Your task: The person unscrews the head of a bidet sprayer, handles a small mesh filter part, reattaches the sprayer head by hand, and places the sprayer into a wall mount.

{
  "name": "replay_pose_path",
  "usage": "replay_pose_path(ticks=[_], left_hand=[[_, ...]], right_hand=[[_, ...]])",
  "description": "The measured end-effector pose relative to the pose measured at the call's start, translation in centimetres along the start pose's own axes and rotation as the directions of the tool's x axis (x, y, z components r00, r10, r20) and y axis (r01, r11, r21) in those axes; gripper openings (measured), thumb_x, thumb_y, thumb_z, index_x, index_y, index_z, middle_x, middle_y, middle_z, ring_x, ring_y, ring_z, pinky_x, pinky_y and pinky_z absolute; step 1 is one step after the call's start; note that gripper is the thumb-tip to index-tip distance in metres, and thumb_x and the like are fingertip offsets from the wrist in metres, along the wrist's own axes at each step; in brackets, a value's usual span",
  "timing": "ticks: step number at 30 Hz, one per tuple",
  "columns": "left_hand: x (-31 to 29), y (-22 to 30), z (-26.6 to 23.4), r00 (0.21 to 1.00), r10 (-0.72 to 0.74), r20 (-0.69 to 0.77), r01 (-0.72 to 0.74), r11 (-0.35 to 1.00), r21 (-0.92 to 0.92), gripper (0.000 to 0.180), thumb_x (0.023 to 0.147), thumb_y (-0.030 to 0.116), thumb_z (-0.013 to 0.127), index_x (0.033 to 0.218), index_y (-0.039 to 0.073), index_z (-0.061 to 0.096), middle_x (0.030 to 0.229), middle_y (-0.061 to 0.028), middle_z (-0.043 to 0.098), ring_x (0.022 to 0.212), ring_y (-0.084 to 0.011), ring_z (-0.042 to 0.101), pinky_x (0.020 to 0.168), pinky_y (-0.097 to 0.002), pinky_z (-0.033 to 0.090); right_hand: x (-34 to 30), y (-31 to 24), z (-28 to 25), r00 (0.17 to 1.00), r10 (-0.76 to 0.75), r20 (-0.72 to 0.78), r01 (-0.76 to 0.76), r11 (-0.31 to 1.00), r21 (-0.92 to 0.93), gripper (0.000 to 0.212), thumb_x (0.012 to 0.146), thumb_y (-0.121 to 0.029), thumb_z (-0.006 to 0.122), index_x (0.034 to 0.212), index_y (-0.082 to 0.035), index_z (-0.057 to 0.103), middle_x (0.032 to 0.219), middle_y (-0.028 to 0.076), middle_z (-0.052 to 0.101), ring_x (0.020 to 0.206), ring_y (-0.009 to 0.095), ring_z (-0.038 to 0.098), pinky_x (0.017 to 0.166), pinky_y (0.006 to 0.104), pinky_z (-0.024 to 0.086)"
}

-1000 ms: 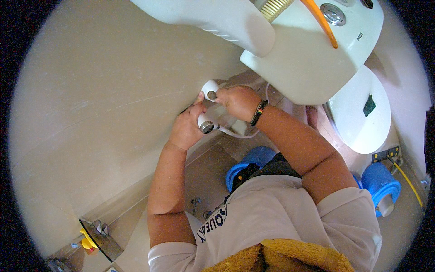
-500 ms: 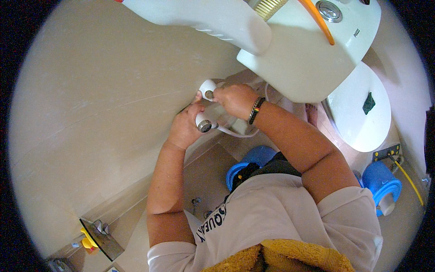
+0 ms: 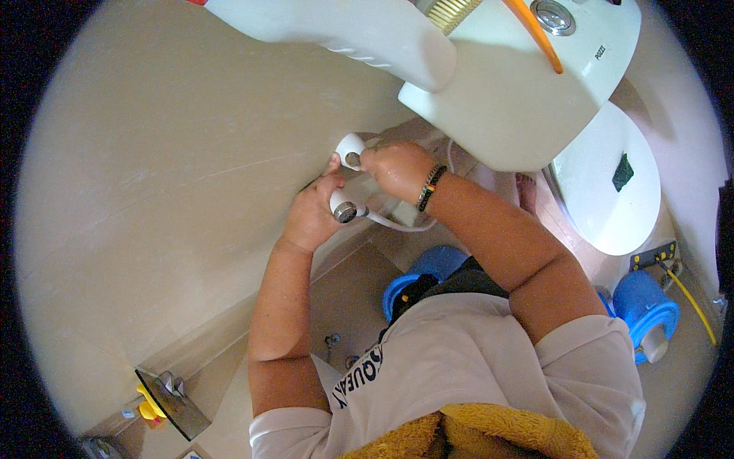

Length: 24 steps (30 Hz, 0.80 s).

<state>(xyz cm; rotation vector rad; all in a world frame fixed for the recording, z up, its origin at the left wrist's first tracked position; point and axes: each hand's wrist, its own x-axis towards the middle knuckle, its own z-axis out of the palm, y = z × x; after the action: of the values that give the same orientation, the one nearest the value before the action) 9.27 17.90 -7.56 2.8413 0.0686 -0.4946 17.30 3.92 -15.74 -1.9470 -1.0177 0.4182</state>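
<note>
My left hand (image 3: 312, 214) is wrapped round a white bidet sprayer (image 3: 342, 206) with a round metal end. A white hose (image 3: 401, 227) curves away to the right beside it. Just above, against the beige wall, is a white rounded fitting (image 3: 350, 145) with a metal face. My right hand (image 3: 401, 170) is closed with its fingertips at that metal face; its hidden fingers may hold something small. The thumb and a finger of my left hand reach up near the fitting's lower side. A beaded bracelet is on my right wrist.
Right of my hands stands a white toilet tank (image 3: 505, 115), with a white bottle (image 3: 367, 42), a brush (image 3: 455, 11) and an orange handle (image 3: 535, 34) over it. A dark green pad (image 3: 623, 173) lies on the toilet lid (image 3: 604, 206). Below are blue buckets (image 3: 436, 264) and a glass corner shelf (image 3: 176, 402).
</note>
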Motion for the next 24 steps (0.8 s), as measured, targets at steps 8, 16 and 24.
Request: replay_pose_path(ticks=[8,16,24], left_hand=[[0.2,1.4,-0.9,0.987,-0.133,0.094,0.134,0.991,-0.004,0.059,0.057,0.016,0.064,0.11,0.006,0.04,0.106,-0.0151,0.048,0.082,-0.0291,0.053,0.072,-0.0343,0.042],[0.1,0.8,-0.2,0.996,-0.063,0.066,0.064,0.998,-0.008,0.059,0.057,0.017,0.065,0.109,0.006,0.039,0.103,-0.0144,0.049,0.081,-0.0295,0.053,0.071,-0.0351,0.042],[-0.1,0.1,0.0,1.0,0.001,-0.009,0.0,1.0,0.018,0.056,0.058,0.017,0.06,0.109,0.004,0.04,0.091,-0.0123,0.054,0.075,-0.0287,0.054,0.065,-0.0343,0.044]], right_hand=[[-0.5,0.1,2.1,0.969,0.232,-0.089,-0.196,0.934,0.3,0.018,0.075,-0.021,0.044,0.072,-0.004,0.05,0.064,0.017,0.053,0.059,0.031,0.053,0.053,0.0396,0.041],[-0.5,-0.1,3.2,0.899,0.42,0.122,-0.375,0.598,0.708,0.02,0.077,-0.02,0.044,0.074,-0.001,0.049,0.052,0.008,0.047,0.045,0.016,0.047,0.044,0.0295,0.037],[-0.5,-1.0,2.3,0.938,0.336,0.084,-0.294,0.642,0.708,0.02,0.075,-0.019,0.045,0.071,0.0,0.05,0.054,0.008,0.048,0.045,0.021,0.047,0.047,0.031,0.04]])
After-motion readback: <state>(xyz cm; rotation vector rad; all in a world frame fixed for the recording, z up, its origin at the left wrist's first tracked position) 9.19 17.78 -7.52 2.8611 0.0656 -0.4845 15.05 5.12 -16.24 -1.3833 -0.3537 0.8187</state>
